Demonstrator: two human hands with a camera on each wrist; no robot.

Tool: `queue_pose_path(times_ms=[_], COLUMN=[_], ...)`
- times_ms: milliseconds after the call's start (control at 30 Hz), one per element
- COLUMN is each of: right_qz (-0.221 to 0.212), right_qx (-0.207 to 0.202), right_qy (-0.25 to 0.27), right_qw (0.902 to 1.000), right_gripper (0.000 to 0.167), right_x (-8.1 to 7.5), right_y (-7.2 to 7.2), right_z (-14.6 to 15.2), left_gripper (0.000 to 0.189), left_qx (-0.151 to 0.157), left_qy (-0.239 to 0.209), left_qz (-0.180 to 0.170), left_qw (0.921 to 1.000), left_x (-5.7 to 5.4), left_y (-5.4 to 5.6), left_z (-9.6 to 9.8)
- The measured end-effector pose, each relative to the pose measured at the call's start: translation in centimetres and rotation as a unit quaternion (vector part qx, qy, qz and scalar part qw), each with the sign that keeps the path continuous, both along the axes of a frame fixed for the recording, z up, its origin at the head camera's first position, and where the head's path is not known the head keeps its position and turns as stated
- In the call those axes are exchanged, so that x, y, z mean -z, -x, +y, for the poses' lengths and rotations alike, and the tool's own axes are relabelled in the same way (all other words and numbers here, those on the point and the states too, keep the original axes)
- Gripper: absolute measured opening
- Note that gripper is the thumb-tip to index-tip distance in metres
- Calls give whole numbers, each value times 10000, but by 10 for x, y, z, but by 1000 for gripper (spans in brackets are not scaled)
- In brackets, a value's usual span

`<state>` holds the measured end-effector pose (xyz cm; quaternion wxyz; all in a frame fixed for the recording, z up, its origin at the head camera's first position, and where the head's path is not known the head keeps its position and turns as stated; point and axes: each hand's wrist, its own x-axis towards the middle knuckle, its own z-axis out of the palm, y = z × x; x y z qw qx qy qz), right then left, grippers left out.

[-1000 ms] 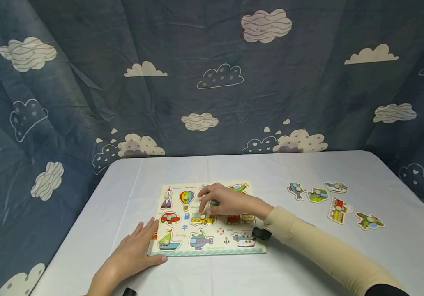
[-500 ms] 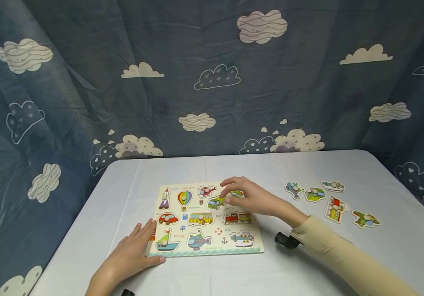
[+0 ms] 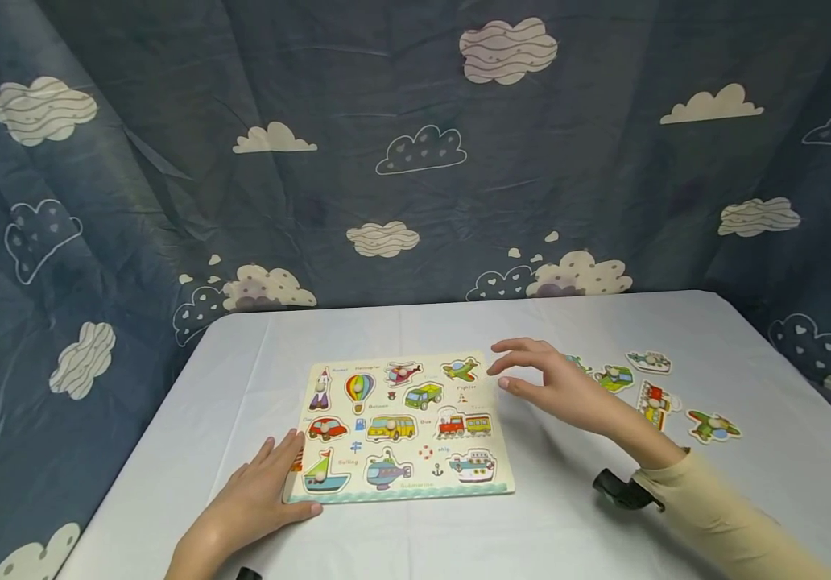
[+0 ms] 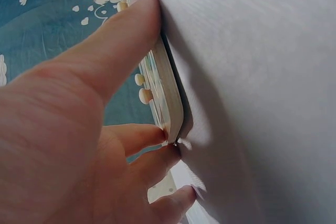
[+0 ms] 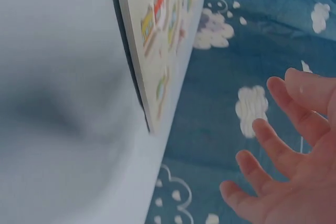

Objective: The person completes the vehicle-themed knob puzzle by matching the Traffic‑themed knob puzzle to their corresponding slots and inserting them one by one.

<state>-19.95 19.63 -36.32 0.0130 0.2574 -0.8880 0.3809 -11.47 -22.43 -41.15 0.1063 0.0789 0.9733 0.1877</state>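
Note:
A cream wooden puzzle board [image 3: 415,493] with vehicle pictures lies flat on the white table. My left hand [image 3: 249,491] rests at its near left corner, fingers stretched along the left side and thumb at the near edge. In the left wrist view the thumb [image 4: 126,35] lies against the board's edge [image 4: 170,95], and small round knobs [image 4: 144,96] stick up from its face. Just off the board's far right corner, my right hand [image 3: 556,387] hovers with nothing in its spread, slightly bent fingers. The right wrist view shows these fingers [image 5: 275,148] apart from the board [image 5: 157,93].
Several loose puzzle pieces lie at the right: a green truck [image 3: 614,378], a ship [image 3: 650,362], a red-and-yellow train [image 3: 655,403] and an airplane [image 3: 713,426]. Another piece is mostly hidden behind my right hand. A dark cloud-patterned cloth [image 3: 328,193] hangs behind the table.
My right hand has moved right, from over the yellow bus across the green truck picture to beyond the board's right edge, uncovering the upper pictures. The left hand stays at the corner.

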Motion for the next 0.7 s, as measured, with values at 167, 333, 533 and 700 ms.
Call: queue_pose_path(times_ms=[167, 333, 533, 700], right_qz=[48, 149, 173, -86], right_qx=[274, 557, 1016, 1208], right_qy=[-7, -68, -266, -414], right_qw=[9996, 9983, 9943, 9918], right_gripper=[15, 18, 22, 29], right_x=[-7, -14, -19, -21], right_y=[-7, -14, -18, -20], right_z=[22, 47, 76, 94], left_gripper=[108, 108, 108, 107], left_qx=[8, 7, 24, 64], left_qy=[10, 13, 23, 20], left_qz=[28, 17, 47, 78], left_qw=[10000, 10000, 10000, 9999], left_x=[0, 0, 1, 1], left_y=[0, 0, 0, -1], left_z=[0, 0, 0, 0])
